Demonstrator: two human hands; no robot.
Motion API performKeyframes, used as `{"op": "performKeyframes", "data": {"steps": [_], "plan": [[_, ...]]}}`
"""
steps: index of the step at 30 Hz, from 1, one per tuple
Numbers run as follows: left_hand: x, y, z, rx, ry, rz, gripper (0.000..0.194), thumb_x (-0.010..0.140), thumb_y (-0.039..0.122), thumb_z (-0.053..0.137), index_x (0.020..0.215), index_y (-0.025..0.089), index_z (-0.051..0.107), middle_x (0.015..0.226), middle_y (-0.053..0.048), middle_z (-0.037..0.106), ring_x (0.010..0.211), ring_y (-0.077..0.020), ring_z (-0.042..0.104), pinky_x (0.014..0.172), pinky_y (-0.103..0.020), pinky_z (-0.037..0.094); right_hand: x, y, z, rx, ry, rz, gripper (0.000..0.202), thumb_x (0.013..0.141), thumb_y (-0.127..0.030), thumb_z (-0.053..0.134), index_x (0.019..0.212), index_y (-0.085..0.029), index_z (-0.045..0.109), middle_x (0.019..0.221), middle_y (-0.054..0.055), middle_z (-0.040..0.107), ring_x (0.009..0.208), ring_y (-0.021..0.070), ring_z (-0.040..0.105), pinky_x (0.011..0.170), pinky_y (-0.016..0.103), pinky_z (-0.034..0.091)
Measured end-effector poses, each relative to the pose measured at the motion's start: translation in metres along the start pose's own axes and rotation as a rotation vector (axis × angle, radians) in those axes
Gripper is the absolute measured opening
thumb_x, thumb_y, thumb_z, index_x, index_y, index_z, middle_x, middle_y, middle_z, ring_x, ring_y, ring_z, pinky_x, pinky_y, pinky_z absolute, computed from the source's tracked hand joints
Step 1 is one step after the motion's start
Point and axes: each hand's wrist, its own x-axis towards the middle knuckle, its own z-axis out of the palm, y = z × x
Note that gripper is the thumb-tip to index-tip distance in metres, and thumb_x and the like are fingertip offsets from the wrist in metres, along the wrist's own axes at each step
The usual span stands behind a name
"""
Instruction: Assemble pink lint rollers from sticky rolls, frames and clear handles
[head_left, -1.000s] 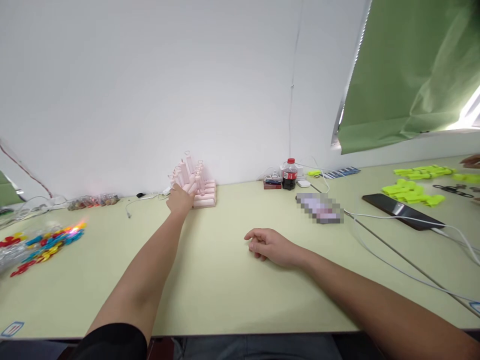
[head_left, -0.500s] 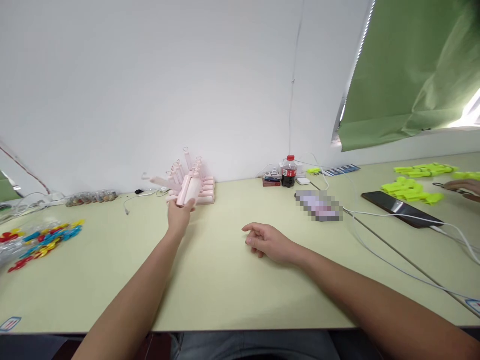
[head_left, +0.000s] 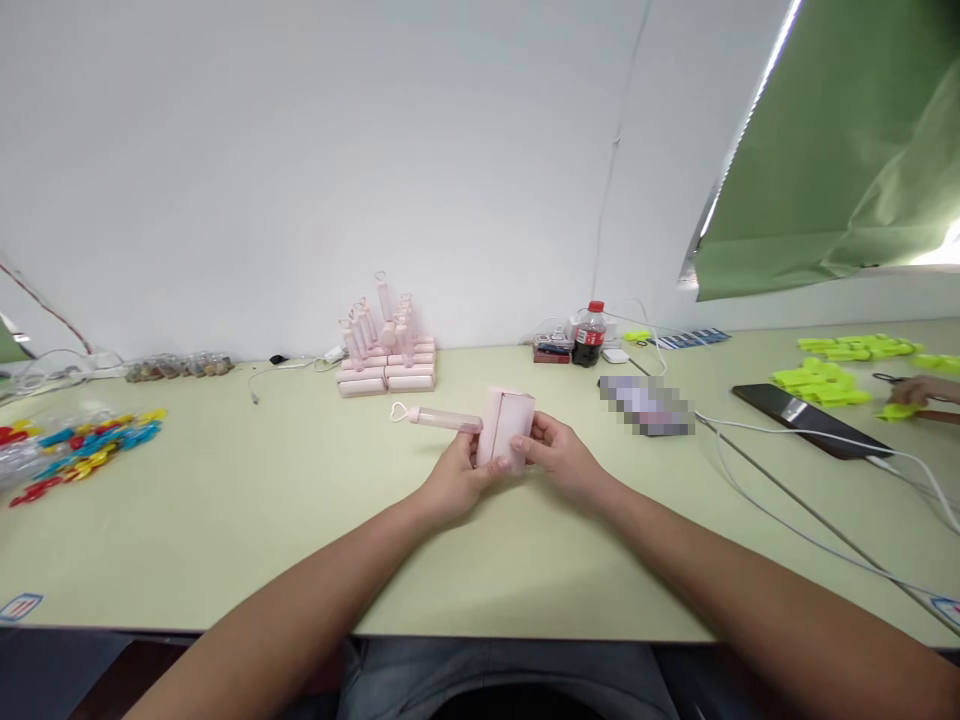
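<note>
Over the middle of the table, a pink box (head_left: 505, 425) is held upright between my two hands. My left hand (head_left: 459, 480) is closed on the box's left side and also keeps a clear tube with a pink heart-shaped loop (head_left: 442, 419), which points out to the left. My right hand (head_left: 559, 455) grips the box's right edge, thumb on its front. Near the wall, stacked pink boxes (head_left: 411, 382) carry several similar tubes standing on top (head_left: 357, 340).
Right of centre are a cola bottle (head_left: 589, 335), a blurred phone-like item (head_left: 646, 405), a black phone (head_left: 810, 420) and white cables. Colourful plastic pieces (head_left: 97, 455) lie at left. Another person's hand (head_left: 926, 392) is among yellow strips (head_left: 821, 382) at far right.
My left hand has brought the pink box and tube from the stack toward the middle of the table. My right hand, empty before, has taken hold of the box.
</note>
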Motion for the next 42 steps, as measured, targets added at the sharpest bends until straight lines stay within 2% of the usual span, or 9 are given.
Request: {"op": "performKeyframes", "data": {"steps": [4, 8, 15, 18, 20, 24, 34, 38, 42], "plan": [[0.004, 0.003, -0.006, -0.028, 0.167, -0.037, 0.061, 0.077, 0.066, 0.063, 0.105, 0.013, 0.065, 0.100, -0.012, 0.070, 0.090, -0.0231, 0.063, 0.074, -0.031, 0.049, -0.001, 0.000, 0.002, 0.009, -0.001, 0.004, 0.056, 0.071, -0.052, 0.074, 0.113, -0.017, 0.059, 0.111, 0.012, 0.069, 0.102, 0.0283, 0.064, 0.082, 0.039, 0.052], [0.009, 0.004, -0.012, -0.020, 0.321, -0.022, 0.054, 0.069, 0.065, 0.070, 0.084, 0.013, 0.069, 0.073, -0.004, 0.064, 0.068, -0.0148, 0.055, 0.063, -0.026, 0.043, 0.000, -0.003, 0.007, 0.008, -0.019, -0.008, 0.056, 0.073, -0.053, 0.073, 0.115, -0.018, 0.060, 0.117, 0.012, 0.068, 0.108, 0.0293, 0.063, 0.091, 0.043, 0.050], [0.015, 0.008, -0.021, -0.145, 0.479, 0.083, 0.049, 0.068, 0.062, 0.073, 0.080, 0.014, 0.068, 0.074, -0.003, 0.063, 0.068, -0.0134, 0.054, 0.061, -0.025, 0.043, 0.018, -0.018, 0.001, -0.126, 0.079, -0.056, 0.052, 0.079, -0.054, 0.067, 0.119, -0.021, 0.061, 0.127, 0.011, 0.062, 0.116, 0.0275, 0.058, 0.103, 0.047, 0.043], [0.015, 0.014, -0.023, -0.258, 0.464, 0.086, 0.048, 0.067, 0.059, 0.076, 0.085, 0.015, 0.068, 0.083, -0.004, 0.065, 0.074, -0.0145, 0.057, 0.063, -0.025, 0.046, 0.024, -0.020, 0.000, -0.162, 0.042, -0.034, 0.074, 0.075, -0.054, 0.072, 0.138, -0.026, 0.046, 0.148, 0.014, 0.045, 0.128, 0.0301, 0.050, 0.103, 0.049, 0.043], [0.014, 0.016, -0.022, -0.287, 0.419, 0.069, 0.048, 0.067, 0.059, 0.076, 0.087, 0.015, 0.068, 0.086, -0.005, 0.066, 0.077, -0.0151, 0.058, 0.064, -0.025, 0.048, 0.027, -0.020, 0.005, -0.117, -0.058, -0.040, 0.082, 0.073, -0.052, 0.075, 0.142, -0.024, 0.042, 0.144, 0.016, 0.049, 0.126, 0.0300, 0.053, 0.101, 0.048, 0.045], [0.012, 0.015, -0.021, -0.272, 0.357, 0.030, 0.050, 0.068, 0.060, 0.075, 0.088, 0.014, 0.070, 0.089, -0.007, 0.069, 0.080, -0.0166, 0.060, 0.066, -0.026, 0.048, 0.030, -0.019, 0.014, -0.040, -0.142, -0.088, 0.073, 0.071, -0.049, 0.077, 0.133, -0.020, 0.051, 0.127, 0.014, 0.064, 0.115, 0.0281, 0.061, 0.100, 0.045, 0.048], [0.012, 0.009, -0.015, -0.173, 0.397, 0.083, 0.047, 0.069, 0.058, 0.074, 0.087, 0.015, 0.072, 0.085, -0.007, 0.069, 0.079, -0.0174, 0.060, 0.067, -0.028, 0.047, 0.024, -0.023, 0.006, -0.016, -0.166, -0.164, 0.073, 0.073, -0.050, 0.076, 0.135, -0.022, 0.050, 0.131, 0.012, 0.062, 0.117, 0.0285, 0.059, 0.100, 0.045, 0.047], [0.014, 0.013, -0.022, -0.267, 0.453, 0.097, 0.046, 0.067, 0.057, 0.077, 0.084, 0.015, 0.069, 0.082, -0.005, 0.066, 0.075, -0.0153, 0.059, 0.065, -0.027, 0.048, 0.026, -0.021, -0.003, -0.042, -0.090, -0.177, 0.068, 0.074, -0.050, 0.073, 0.131, -0.021, 0.048, 0.126, 0.013, 0.064, 0.110, 0.0264, 0.062, 0.095, 0.042, 0.049], [0.017, 0.022, -0.047, -0.406, 0.606, 0.132, 0.046, 0.061, 0.052, 0.082, 0.086, 0.018, 0.064, 0.082, -0.001, 0.065, 0.069, -0.0113, 0.057, 0.062, -0.024, 0.047, 0.036, -0.016, -0.033, -0.355, 0.196, -0.228, 0.064, 0.072, -0.041, 0.074, 0.126, -0.022, 0.047, 0.113, 0.010, 0.067, 0.099, 0.0250, 0.064, 0.085, 0.042, 0.049]]}}
